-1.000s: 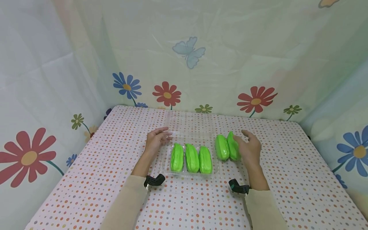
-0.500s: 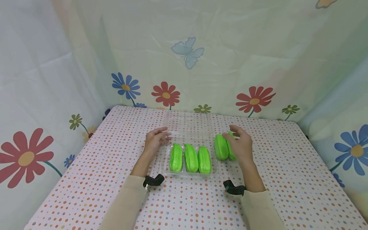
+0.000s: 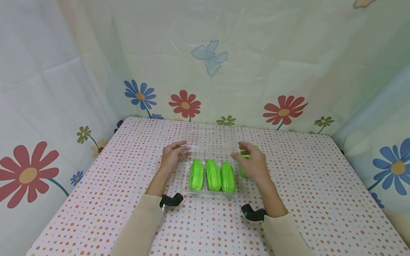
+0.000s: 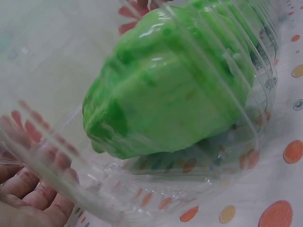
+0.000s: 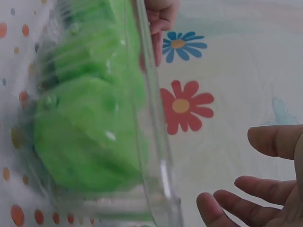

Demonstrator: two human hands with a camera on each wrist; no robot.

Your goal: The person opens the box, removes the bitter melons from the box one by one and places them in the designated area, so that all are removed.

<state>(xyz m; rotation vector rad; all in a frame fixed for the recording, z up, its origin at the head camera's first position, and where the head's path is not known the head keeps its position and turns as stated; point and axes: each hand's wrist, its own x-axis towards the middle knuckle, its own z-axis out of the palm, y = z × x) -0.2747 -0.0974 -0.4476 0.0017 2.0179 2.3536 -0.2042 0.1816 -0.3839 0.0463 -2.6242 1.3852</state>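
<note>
A clear plastic clamshell box [image 3: 205,194] lies in front of me with its lid [image 3: 209,133] folded back. Three bright green, ridged, gourd-like vegetables [image 3: 213,175] fill its tray side by side, tips pointing away from me. At the box's back left corner is my left hand [image 3: 171,157], its fingers relaxed against the plastic; the left wrist view shows fingers [image 4: 38,187] beside the clear wall. Close to the back right corner hovers my right hand [image 3: 253,161], thumb and fingers apart with nothing between them. Beneath it, more green vegetables [image 3: 243,170] are partly hidden.
A white cloth with coloured dots covers the table [image 3: 205,227]. Flower-printed curtains [image 3: 272,64] close in the back and both sides. Each wrist carries a small black camera, such as the left one [image 3: 171,201].
My right hand has moved left from the loose vegetables to the right side of the box, now covering most of them. The left hand and the box have stayed put.
</note>
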